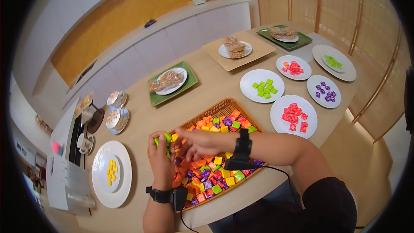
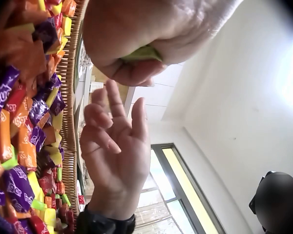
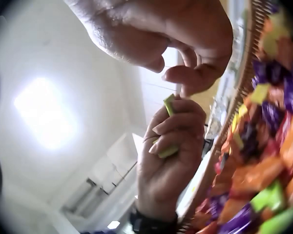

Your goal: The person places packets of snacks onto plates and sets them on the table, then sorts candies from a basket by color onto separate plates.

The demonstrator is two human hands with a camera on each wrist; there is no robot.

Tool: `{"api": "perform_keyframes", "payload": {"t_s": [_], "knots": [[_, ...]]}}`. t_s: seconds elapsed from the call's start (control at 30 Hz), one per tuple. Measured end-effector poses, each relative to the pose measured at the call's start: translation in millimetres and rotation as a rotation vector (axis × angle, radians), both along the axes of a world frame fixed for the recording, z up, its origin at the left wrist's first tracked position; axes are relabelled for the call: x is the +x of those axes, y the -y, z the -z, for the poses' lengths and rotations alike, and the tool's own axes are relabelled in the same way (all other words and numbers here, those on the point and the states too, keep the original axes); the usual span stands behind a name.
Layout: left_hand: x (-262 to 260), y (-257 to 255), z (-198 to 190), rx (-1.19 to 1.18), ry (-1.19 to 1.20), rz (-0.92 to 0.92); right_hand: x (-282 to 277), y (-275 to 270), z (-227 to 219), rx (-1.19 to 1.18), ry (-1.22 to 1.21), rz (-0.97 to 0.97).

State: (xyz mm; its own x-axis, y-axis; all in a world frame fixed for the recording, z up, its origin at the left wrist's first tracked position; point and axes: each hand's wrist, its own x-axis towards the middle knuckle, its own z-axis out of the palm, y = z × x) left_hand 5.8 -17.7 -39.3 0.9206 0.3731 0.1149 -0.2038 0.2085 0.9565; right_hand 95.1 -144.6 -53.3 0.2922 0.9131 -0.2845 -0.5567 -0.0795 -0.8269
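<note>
My left hand (image 1: 162, 166) holds several green wrapped candies (image 1: 167, 139) in its curled fingers, over the left end of a wicker basket (image 2: 68, 92). Green wrappers (image 3: 170, 105) stick out between those fingers in the right wrist view. Close beside it, my right hand (image 1: 200, 142) hovers above the basket with loosely bent fingers and nothing in them; its palm (image 2: 119, 165) shows in the left wrist view. Mixed candies (image 1: 208, 184) in orange, purple, yellow, red and green fill the basket below both hands.
White plates with sorted candies stand around: yellow (image 1: 112, 170) at left, green (image 1: 264, 89), red (image 1: 294, 114) and purple (image 1: 325, 92) at right. Packaged snacks sit on a green tray (image 1: 192, 85) and a wooden board (image 1: 263, 51) behind. Teacups (image 1: 114, 118) stand at back left.
</note>
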Motion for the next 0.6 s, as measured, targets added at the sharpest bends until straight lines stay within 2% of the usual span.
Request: {"api": "perform_keyframes", "payload": {"t_s": [0.07, 0.13, 0.2, 0.27, 0.33, 0.37, 0.47, 0.53, 0.6], "knots": [[-3.9, 2.4, -2.4, 0.251, 0.005, -0.036, -7.3, -6.4, 7.0, 0.113, -0.247, -0.141], [-4.6, 6.3, -3.1, 0.332, 0.008, 0.041, -14.8, -12.4, 13.2, 0.170, -0.354, -0.103], [-3.5, 9.7, -1.4, 0.550, 0.003, 0.056, -12.2, -17.5, 21.5, 0.174, -0.364, -0.047], [-2.7, 7.6, -0.1, 0.515, -0.011, 0.135, -10.7, -15.5, 18.3, 0.174, -0.375, -0.004], [-7.3, 11.8, -7.2, 0.524, -0.029, 0.191, -10.8, -14.9, 13.7, 0.156, -0.346, 0.146], [-6.4, 10.2, -5.5, 0.529, -0.027, 0.194, -9.1, -15.3, 11.9, 0.086, -0.371, 0.170], [-1.6, 3.0, 7.1, 0.520, 0.032, 0.248, -2.0, -18.1, 13.5, 0.143, -0.370, 0.165], [1.1, 4.0, 10.5, 0.324, 0.171, 0.246, -0.4, -13.4, 14.9, 0.109, -0.312, 0.235], [1.9, 5.5, 6.8, 0.242, 0.246, 0.252, 6.1, -8.9, 17.0, 0.162, -0.294, 0.147]]}}
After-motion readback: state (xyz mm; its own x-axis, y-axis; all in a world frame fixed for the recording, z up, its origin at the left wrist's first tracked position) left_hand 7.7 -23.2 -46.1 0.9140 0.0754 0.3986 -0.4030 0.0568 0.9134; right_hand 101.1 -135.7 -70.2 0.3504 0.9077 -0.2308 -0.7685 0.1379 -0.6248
